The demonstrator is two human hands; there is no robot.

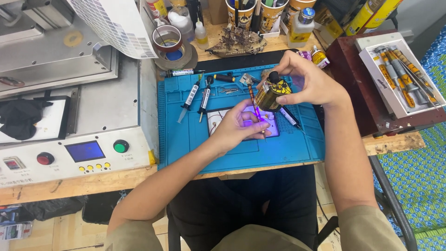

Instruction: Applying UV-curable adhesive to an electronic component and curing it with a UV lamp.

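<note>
Pinched in the right hand (310, 80), a small yellow-and-black bottle (272, 94) hangs tilted over the blue mat (186, 139), its black cap up toward twelve o'clock; that grip is clamped on the bottle's upper part with thumb and fingertips. Left hand (237, 124) rests at the bottle's seven o'clock, its grip closed on a thin tool (253, 100) whose shaft rises toward twelve o'clock beside the bottle. Under the left fingers lies a flat device (218, 122) lit with a purple glow, at the mat's middle.

Two syringes (197, 96) lie at the device's ten o'clock, slanting side by side on the mat. A tape roll (168, 42) sits at the mat's eleven o'clock on the wooden worktop (69, 186). At nine o'clock stands a grey machine (93, 107) with a red button (45, 158), a green button (121, 146) and a small blue screen between them. At two o'clock a white tray (371, 60) holds screwdrivers (402, 79). Cups of tools and bottles crowd the twelve o'clock edge.
</note>
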